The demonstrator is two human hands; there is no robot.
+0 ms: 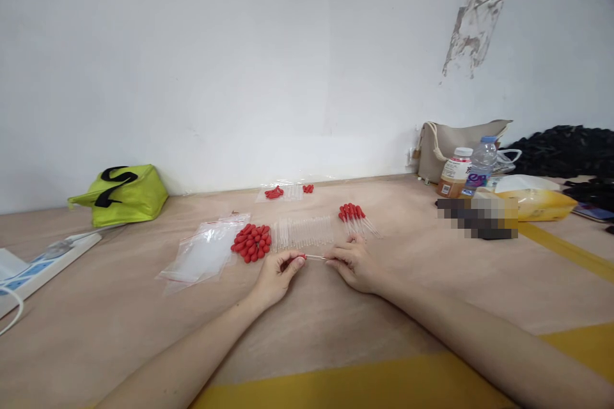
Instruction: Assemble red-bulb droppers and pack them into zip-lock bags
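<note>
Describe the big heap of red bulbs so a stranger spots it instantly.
On the tan table, find the person's left hand. Just beyond it, between the clear plastic bags and the row of clear tubes, sits the heap of red bulbs; unlike the red-tipped droppers farther right, these show no tubes.

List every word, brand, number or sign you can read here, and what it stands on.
No text reads with certainty.
White-capped bottle: print too small to read.
Blue-capped bottle: pale lettering on purple, too blurred.
Yellow-and-white packet: nothing legible.
</note>
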